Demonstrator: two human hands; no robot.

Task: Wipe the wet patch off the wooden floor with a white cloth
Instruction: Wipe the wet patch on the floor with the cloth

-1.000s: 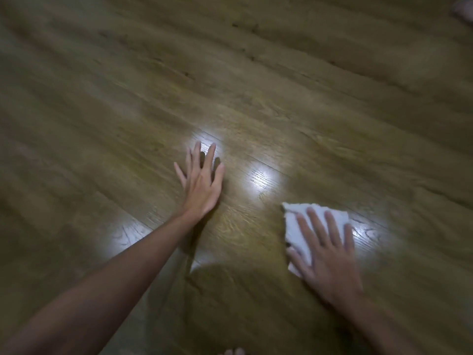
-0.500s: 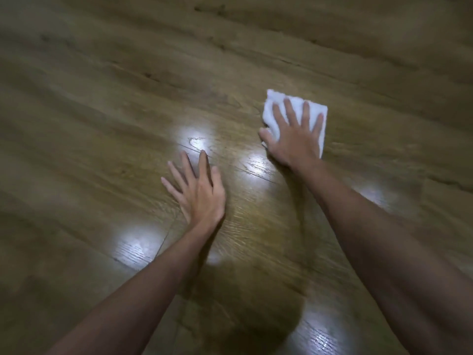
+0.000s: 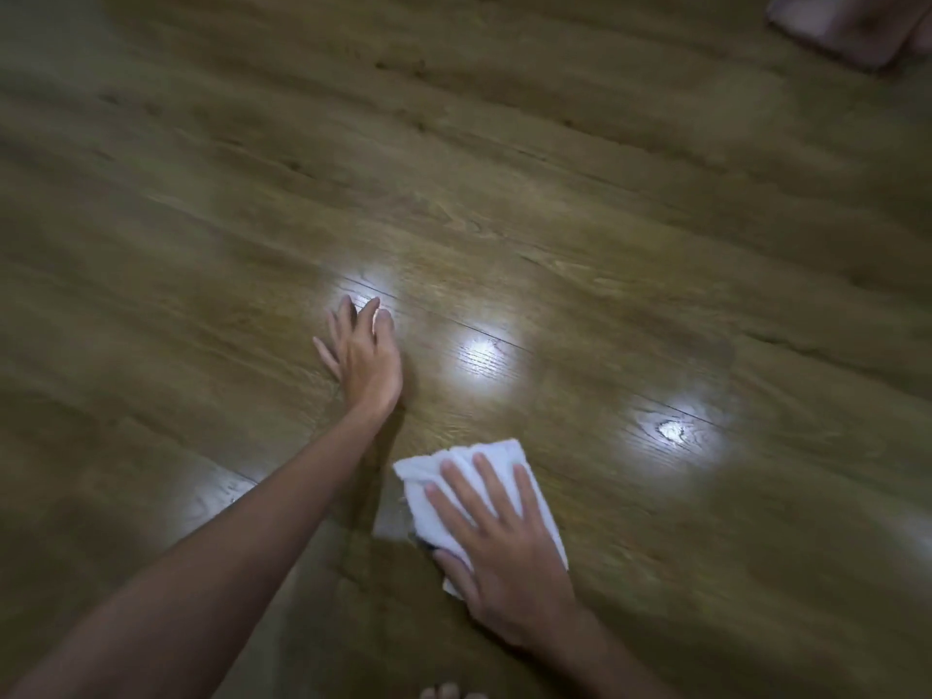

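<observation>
A folded white cloth (image 3: 497, 464) lies flat on the wooden floor (image 3: 555, 204) near the bottom centre. My right hand (image 3: 504, 557) presses on it with straight, spread fingers. My left hand (image 3: 365, 358) rests flat on the boards farther out and to the left, fingers straight, holding nothing. A faint darker, shiny area of floor (image 3: 630, 375) lies to the right of the left hand, with bright light glints on it; its edges are hard to make out in the blur.
Someone's bare foot (image 3: 852, 27) stands at the top right corner. My own toes (image 3: 449, 692) show at the bottom edge. Bare wooden boards stretch all around.
My right hand has pulled the cloth back from the far floor toward me and to the left. My left hand stays planted on the floor.
</observation>
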